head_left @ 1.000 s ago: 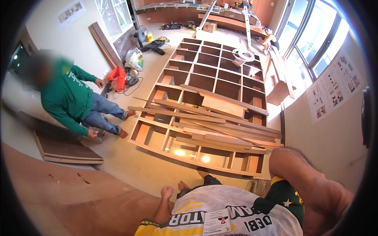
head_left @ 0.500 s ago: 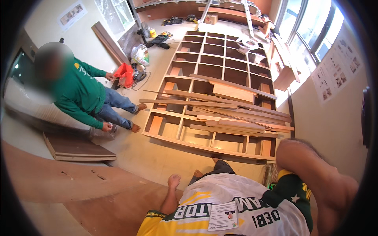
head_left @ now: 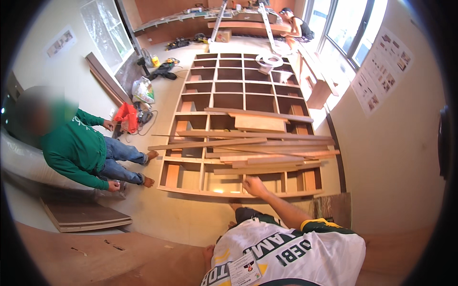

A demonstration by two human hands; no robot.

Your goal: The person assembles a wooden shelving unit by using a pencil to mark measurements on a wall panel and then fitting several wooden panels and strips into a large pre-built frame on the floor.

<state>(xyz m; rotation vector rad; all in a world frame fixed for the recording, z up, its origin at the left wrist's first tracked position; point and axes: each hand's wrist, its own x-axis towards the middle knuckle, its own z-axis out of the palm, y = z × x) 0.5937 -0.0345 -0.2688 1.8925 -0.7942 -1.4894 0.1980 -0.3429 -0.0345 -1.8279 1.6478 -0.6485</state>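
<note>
My right hand [head_left: 256, 186] reaches forward over the near edge of a large wooden shelf frame [head_left: 229, 192] lying on the floor. Its fingers are curled in, and whether anything is inside them is hidden. Just beyond it, several long brown wood strips [head_left: 276, 143] lie in a loose pile across the frame's compartments. Low beside my body is my left hand [head_left: 208, 251], partly covered by my shirt, its fingers not clear.
A person in a green top [head_left: 76, 148] stands at the left, near a red bag [head_left: 126, 118] and brown boards [head_left: 86, 214]. Another person [head_left: 298, 31] crouches at the far right, by a ladder [head_left: 269, 28]. A white ring-shaped piece [head_left: 269, 60] rests on the frame's far end.
My right arm has come down from its raised, bent position and now stretches out toward the frame. My left hand has dropped closer to my body. The view has shifted.
</note>
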